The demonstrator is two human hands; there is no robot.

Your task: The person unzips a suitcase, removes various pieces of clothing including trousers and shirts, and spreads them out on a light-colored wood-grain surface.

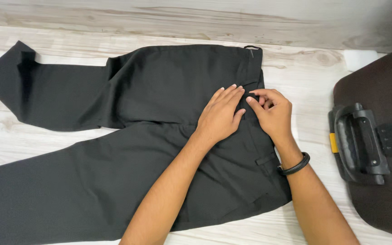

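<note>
Head view shows black trousers [114, 149] spread flat on the pale wooden floor [314, 77]. Left hand [221, 113] presses flat on the fly, fingers straight; right hand [272, 111] pinches the waistband closure. Soft, light cloth probably slides and creases easily; the firmer waistband looks the best hold.

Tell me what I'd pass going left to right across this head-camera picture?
Black trousers spread flat, then the left hand pressing on them, then the right hand pinching the fabric by the waistband, then a black bracelet on that wrist, then a brown suitcase with a black handle.
</note>
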